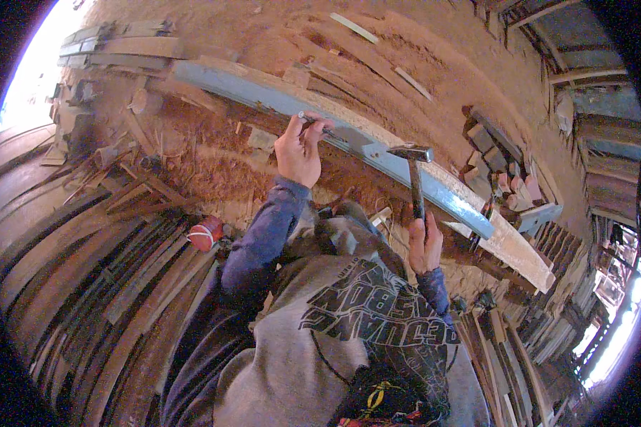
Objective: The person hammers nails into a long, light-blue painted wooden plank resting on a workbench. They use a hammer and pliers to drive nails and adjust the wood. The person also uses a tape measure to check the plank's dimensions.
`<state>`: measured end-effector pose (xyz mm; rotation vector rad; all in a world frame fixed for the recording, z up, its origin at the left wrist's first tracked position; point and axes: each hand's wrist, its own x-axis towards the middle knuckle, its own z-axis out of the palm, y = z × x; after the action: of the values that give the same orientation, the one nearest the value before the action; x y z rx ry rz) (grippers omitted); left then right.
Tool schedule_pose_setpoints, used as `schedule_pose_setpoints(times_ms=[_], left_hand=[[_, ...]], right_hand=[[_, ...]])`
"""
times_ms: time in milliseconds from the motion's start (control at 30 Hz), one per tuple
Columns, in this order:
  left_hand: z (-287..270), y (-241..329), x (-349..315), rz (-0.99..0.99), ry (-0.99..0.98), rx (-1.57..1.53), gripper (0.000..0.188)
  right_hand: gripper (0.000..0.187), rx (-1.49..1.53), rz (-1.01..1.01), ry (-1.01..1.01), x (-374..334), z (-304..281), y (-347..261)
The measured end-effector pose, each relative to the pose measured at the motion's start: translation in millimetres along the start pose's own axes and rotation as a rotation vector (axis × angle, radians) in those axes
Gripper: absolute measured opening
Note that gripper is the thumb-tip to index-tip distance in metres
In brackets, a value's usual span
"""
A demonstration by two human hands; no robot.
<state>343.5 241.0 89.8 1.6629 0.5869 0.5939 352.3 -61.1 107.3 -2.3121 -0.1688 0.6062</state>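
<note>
Steel-headed hammer w/ straight dark handle [416, 186] is in the right hand [426, 245], at the person's right front. Nearest the cam: grey printed garment [285, 349] & dark blue sleeves [260, 228]. Right fingers are closed round the lower handle, head end pointing away, over the long blue-painted wooden beam [445, 196]; contact w/ the beam, can't tell. Hammer's prob. top-heavy & stiff; best held low on the handle, where the hand is now, w/ a firm grip in case the shaft's smooth.

A bit farther, to the left: left hand [299, 156], fingers pinched nearly together on a slim dark metal rod w/ a pale round end [337, 136]. Rod slants across the beam's near side; can't tell if the tip touches. It looks light, rigid & poss. slippery, so hold approx. mid-length, clear of the round end.

Beam runs diagonally past both hands, prob. heavy & stiff, best lifted near both ends. Bare pale plank [521, 257] sticks out past its right end.

Farther: reddish-brown dirt floor [278, 43] w/ thin pale wood strips [413, 83], plus a pile of short wooden offcuts [480, 139] off right.
</note>
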Motion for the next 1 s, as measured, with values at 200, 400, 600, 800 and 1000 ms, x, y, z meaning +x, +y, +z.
schedule_pose_setpoints(times_ms=[200, 400, 600, 800, 1000], left_hand=[[-1.1, 8.0, 4.2, 0.247, -0.065, 0.329, 0.011], [1.6, -22.6, 14.3, 0.148, -0.327, 0.210, 0.017], [5.0, -65.5, 13.5, 0.206, -0.446, 0.085, 0.025], [8.0, -80.1, 10.3, 0.290, -0.418, 0.171, 0.020], [10.0, -86.5, 5.9, 0.401, -0.310, 0.116, 0.018]], right_hand=[[0.043, 0.113, -0.209, 0.089, -1.3, -2.8, -4.7], [0.043, -0.095, -0.377, 0.043, 23.6, -32.8, -59.6], [0.035, -0.188, -0.662, 0.120, 35.9, -58.7, -119.6], [0.037, -0.496, -0.716, -0.100, 54.4, -57.7, -162.8], [0.040, -0.199, -0.836, 0.088, 56.6, -71.4, -159.1]])
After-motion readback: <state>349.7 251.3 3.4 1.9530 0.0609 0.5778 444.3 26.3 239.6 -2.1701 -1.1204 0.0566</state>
